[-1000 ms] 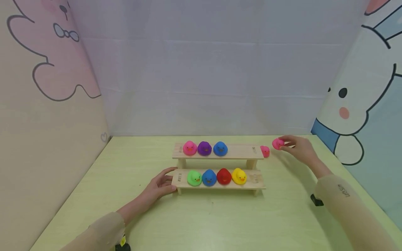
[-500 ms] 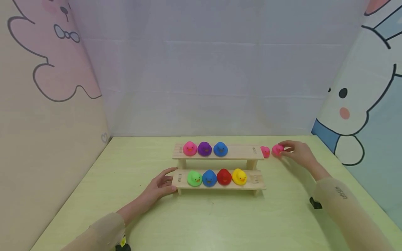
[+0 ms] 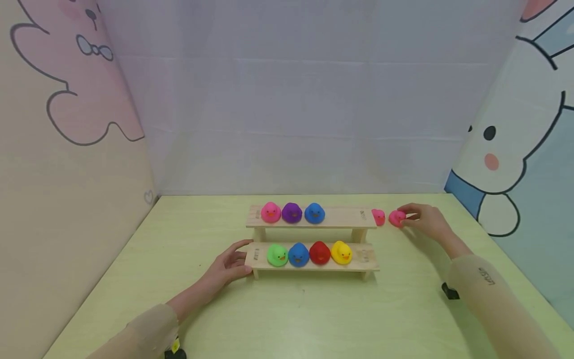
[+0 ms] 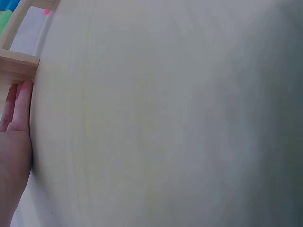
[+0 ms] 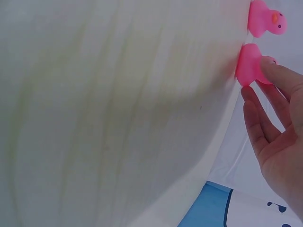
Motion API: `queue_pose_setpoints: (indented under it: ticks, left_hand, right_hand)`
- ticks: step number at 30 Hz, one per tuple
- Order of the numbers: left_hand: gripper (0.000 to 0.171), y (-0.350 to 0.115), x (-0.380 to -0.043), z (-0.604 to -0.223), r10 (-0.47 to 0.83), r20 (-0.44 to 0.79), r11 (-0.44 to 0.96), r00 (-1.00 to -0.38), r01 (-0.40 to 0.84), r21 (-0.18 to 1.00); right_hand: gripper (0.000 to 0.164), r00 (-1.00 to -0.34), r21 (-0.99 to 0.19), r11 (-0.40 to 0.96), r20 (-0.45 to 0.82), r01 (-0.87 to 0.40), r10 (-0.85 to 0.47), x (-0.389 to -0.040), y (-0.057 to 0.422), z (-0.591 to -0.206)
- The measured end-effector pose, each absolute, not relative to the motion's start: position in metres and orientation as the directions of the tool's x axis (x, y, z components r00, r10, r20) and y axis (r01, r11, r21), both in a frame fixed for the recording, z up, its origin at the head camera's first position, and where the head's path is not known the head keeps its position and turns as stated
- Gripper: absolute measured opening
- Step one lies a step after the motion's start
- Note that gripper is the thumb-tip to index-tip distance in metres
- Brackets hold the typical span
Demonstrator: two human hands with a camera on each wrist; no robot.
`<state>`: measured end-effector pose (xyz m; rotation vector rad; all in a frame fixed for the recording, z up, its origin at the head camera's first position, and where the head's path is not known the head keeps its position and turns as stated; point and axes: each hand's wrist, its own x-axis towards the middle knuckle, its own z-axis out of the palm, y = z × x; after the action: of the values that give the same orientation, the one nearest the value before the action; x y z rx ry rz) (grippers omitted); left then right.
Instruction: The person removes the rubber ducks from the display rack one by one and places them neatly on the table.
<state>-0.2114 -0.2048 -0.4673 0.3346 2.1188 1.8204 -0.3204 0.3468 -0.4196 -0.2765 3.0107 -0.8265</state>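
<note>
My right hand is at the back right of the table, pinching a pink rubber duck that sits down at the tabletop. In the right wrist view the thumb lies over the duck and the fingertips are at its side. A second pink duck is just left of it, partly hidden by the upper board. My left hand holds the left end of the lower wooden stand, thumb at the front corner and forefinger at the back. Fairly straight fingers meet the wood in the left wrist view.
Pink, purple and blue ducks line the upper wooden stand. Green, blue, red and yellow ducks stand on the lower one. A cloth wall rises behind the table.
My right hand has lowered the pink duck from above the tabletop down to it, beside the other pink duck. My left hand stays at the lower stand.
</note>
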Motion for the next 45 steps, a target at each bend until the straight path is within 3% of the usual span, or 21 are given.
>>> queue_pose_setpoints:
  ticks: [45]
  left_hand:
    - [0.068, -0.2025, -0.2097, -0.4649, 0.371, -0.122, 0.145, -0.920, -0.073, 0.987]
  right_hand:
    - [0.043, -0.979, -0.454, 0.869, 0.043, -0.196, -0.198, -0.3221, 0.3452, -0.4151]
